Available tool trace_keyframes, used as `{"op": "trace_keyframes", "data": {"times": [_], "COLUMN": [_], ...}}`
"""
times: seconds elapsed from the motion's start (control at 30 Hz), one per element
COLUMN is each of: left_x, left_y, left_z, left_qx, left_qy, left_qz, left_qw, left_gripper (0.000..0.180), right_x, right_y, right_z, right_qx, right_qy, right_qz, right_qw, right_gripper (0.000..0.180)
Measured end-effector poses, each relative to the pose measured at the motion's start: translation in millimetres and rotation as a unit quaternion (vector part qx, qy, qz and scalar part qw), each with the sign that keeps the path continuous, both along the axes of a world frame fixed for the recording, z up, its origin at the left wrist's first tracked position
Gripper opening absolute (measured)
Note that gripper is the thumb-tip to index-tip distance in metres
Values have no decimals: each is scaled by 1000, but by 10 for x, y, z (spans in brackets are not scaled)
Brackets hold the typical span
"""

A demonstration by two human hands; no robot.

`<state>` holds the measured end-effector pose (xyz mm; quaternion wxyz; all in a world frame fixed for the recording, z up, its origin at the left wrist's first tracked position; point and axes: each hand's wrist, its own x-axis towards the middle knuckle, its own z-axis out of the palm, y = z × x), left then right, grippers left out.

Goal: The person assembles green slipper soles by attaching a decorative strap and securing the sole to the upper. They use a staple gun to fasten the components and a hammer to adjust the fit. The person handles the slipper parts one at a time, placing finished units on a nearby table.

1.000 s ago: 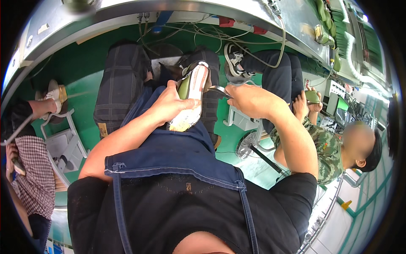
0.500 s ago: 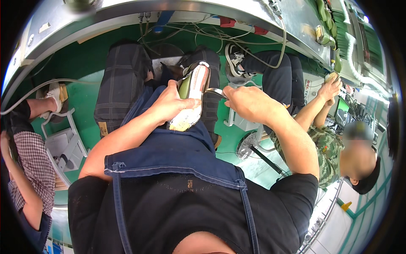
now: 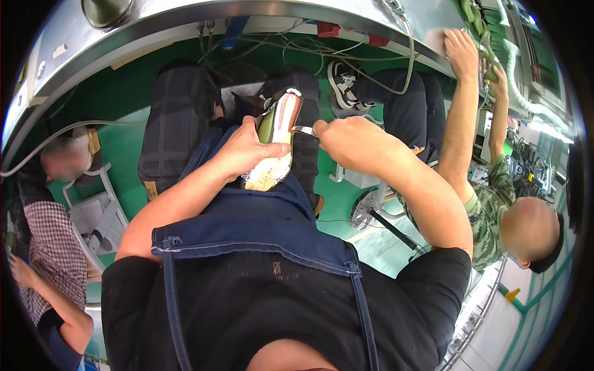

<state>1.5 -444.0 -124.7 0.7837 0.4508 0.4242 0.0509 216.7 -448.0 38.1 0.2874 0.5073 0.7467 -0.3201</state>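
A partly made shoe point(image 3: 283, 123) is held sole-up above my lap, its olive-green upper pulled around a pale bottom with a reddish strip. My left hand point(image 3: 252, 149) is closed around its side, the thumb pressed across the bottom. Closed in a fist, my right hand point(image 3: 357, 145) grips a shiny curved metal tool point(image 3: 303, 130). The tool's tip meets the shoe's right edge; its handle is hidden in the fist. Beneath the shoe lies my dark blue apron point(image 3: 247, 213).
A metal workbench point(image 3: 185, 20) curves across the far side, with cables point(image 3: 297, 46) hanging beneath it. On the right, a co-worker in a camouflage shirt point(image 3: 486, 229) reaches to the bench near olive-green pieces point(image 3: 473, 18). Another person in checked cloth point(image 3: 55, 232) is at left, beside a grey stool point(image 3: 99, 213).
My right hand and the metal tool have shifted slightly left along the shoe's edge. The right co-worker's arms have moved up to the bench; the left person has leaned forward.
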Motion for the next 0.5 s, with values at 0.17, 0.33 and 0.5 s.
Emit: {"op": "trace_keyframes", "data": {"times": [0.17,0.33,0.5], "left_x": [27,385,528], "left_y": [558,826,763], "left_z": [193,269,281], "left_qx": [-40,9,52], "left_qy": [23,134,152], "left_qz": [-187,-329,-338], "left_qw": [981,935,927], "left_gripper": [86,96,75], "right_x": [-94,-251,-415], "right_y": [-66,-139,-322], "right_z": [-1,23,0], "right_qx": [35,12,71], "right_qy": [-38,-92,-129], "right_qz": [62,27,8], "right_qw": [997,995,989], "right_gripper": [19,25,34]}}
